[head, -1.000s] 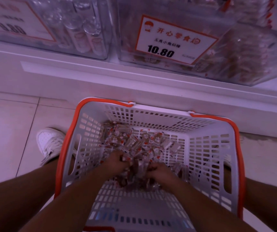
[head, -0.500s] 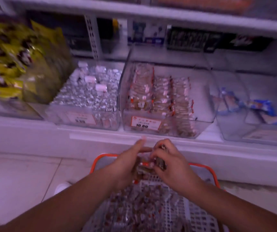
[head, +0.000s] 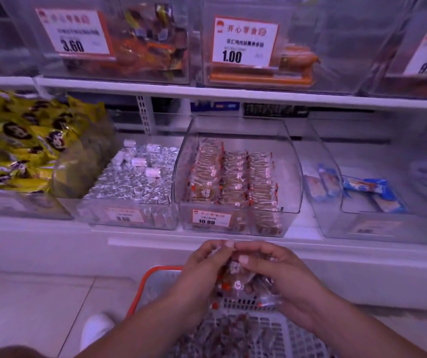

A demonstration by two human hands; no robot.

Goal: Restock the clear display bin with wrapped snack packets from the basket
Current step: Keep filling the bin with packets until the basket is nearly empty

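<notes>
Both hands meet at lower centre of the frame, cupped around one loose bunch of packets (head: 242,280). The left hand (head: 202,270) curls its fingers round the bunch's left side; the right hand (head: 282,275) curls round the right, its thumb pressed on top. The bunch hangs above the basket (head: 155,276), whose orange rim shows at lower centre, with more packets lying inside it at the bottom of the frame.

The bin (head: 237,177) sits just above the hands, at centre frame on the lower shelf, marked with a 10.80 tag (head: 211,219). It holds three neat rows of matching packets, with bare floor along its right side and at the back.

Risks, as judged from here: the wrappers look slick and the bunch is held only by squeeze from two sides, so a packet at the bottom edge could slip out and fall to the floor rather than into the basket. The bin's front wall stands between hands and rows; lifting too low could knock packets loose against it. Dropping the bunch in a heap would upset the tidy rows. A foil-sweets bin (head: 132,187) sits immediately to the left, so drifting that way could put stock in the wrong place.
</notes>
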